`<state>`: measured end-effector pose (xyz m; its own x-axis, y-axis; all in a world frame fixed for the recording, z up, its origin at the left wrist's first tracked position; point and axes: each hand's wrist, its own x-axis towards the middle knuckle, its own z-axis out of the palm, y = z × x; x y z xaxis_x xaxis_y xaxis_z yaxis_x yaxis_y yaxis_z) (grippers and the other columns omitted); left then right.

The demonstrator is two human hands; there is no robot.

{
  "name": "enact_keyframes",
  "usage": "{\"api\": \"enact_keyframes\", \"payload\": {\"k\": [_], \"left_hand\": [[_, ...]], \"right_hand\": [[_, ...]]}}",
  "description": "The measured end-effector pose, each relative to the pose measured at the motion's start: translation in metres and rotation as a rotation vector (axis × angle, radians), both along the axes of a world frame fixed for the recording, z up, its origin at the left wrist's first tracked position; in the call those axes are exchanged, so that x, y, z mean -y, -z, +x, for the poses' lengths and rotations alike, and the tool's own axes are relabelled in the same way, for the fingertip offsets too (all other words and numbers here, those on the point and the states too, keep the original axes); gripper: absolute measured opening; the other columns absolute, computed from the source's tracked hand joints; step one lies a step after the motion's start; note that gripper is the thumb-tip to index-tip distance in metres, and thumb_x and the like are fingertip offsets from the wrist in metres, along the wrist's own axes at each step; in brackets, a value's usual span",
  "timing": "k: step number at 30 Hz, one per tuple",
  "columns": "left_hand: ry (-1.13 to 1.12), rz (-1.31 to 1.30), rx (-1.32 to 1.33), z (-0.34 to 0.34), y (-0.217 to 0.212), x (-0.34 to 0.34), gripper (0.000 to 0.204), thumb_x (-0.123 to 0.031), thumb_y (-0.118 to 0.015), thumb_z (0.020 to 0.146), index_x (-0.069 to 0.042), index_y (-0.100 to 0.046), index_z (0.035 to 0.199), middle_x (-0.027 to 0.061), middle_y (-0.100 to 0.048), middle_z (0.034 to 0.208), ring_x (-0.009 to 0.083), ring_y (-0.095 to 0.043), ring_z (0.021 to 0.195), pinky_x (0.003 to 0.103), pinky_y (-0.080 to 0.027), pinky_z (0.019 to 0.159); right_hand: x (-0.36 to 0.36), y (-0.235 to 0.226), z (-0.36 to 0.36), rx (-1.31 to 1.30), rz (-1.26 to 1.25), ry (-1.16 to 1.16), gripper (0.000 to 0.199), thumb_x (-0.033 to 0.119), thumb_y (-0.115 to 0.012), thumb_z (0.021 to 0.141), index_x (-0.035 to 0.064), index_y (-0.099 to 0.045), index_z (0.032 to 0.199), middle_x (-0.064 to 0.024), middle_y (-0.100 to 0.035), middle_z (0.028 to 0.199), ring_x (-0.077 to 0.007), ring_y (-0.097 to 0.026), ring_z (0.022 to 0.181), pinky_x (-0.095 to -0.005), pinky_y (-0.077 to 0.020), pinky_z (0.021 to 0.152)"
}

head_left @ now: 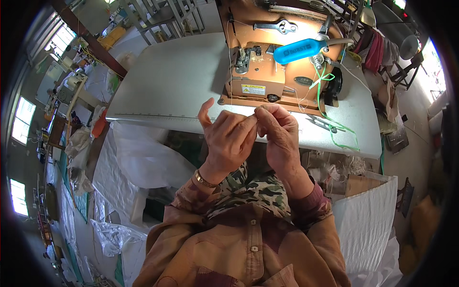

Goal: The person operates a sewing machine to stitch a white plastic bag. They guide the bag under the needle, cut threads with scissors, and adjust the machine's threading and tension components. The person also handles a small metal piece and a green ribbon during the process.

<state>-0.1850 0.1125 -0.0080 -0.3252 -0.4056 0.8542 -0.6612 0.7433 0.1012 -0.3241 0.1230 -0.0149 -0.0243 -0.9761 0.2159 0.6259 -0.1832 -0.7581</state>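
Observation:
Both hands meet fingertip to fingertip in front of an orange-brown sewing machine [260, 79]. My left hand [229, 136] is pinched closed, its little finger sticking up and away. Close against it, my right hand [281, 134] has thumb and forefinger pressed together. Whatever sits between the fingertips is too small to make out. A blue lamp head [301, 50] hangs over the machine. Green ribbon [321, 81] is tied to the machine's right side and trails down onto the table. Thread snips [321, 123] lie on the tabletop, right of my right hand.
The pale table [177, 71] has a ruler strip [162, 115] along its front edge. White plastic sheeting [138, 158] hangs below at the left. A white-sided bin [366, 215] stands to the right of my lap. Metal-framed chairs [165, 19] are beyond the table.

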Motion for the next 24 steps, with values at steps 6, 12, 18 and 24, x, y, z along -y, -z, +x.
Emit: {"api": "enact_keyframes", "payload": {"k": [6, 12, 18, 24], "left_hand": [[0.254, 0.402, -0.453, 0.008, -0.022, -0.014, 0.023, -0.009, -0.074, 0.085, -0.002, -0.07, 0.107, 0.0094, -0.066, 0.104, 0.0209, -0.062, 0.09, 0.037, -0.045, 0.093], [0.425, 0.563, -0.602, 0.009, -0.024, -0.014, 0.017, -0.007, -0.077, 0.085, 0.0, -0.072, 0.099, 0.0055, -0.065, 0.095, 0.0133, -0.059, 0.088, 0.028, -0.048, 0.08], [0.424, 0.514, -0.584, 0.012, -0.025, -0.016, 0.009, -0.003, -0.075, 0.086, 0.0, -0.07, 0.093, 0.003, -0.063, 0.089, 0.0108, -0.055, 0.082, 0.025, -0.045, 0.076], [0.413, 0.431, -0.515, 0.013, -0.032, -0.017, 0.01, -0.005, -0.071, 0.09, 0.001, -0.063, 0.089, 0.0033, -0.059, 0.085, 0.0119, -0.053, 0.078, 0.026, -0.044, 0.074]], "right_hand": [[-0.008, -0.006, -0.008, -0.508, -0.22, 0.28, 0.013, 0.009, -0.071, 0.092, -0.0024, -0.064, 0.089, -0.0035, -0.057, 0.078, -0.013, -0.052, 0.071, -0.0269, -0.0409, 0.066], [-0.023, -0.02, -0.001, -0.768, -0.366, 0.434, 0.008, 0.005, -0.069, 0.091, -0.0009, -0.064, 0.089, -0.0083, -0.06, 0.081, -0.0182, -0.055, 0.072, -0.031, -0.0435, 0.064], [-0.027, -0.022, 0.002, -0.833, -0.436, 0.469, 0.008, 0.002, -0.07, 0.089, -0.0012, -0.063, 0.09, -0.0095, -0.061, 0.083, -0.0199, -0.056, 0.071, -0.0319, -0.0446, 0.063], [-0.019, -0.013, 0.0, -0.71, -0.443, 0.368, 0.009, 0.007, -0.069, 0.092, -0.0001, -0.064, 0.094, -0.0062, -0.061, 0.083, -0.0153, -0.057, 0.07, -0.029, -0.0444, 0.059]]}}
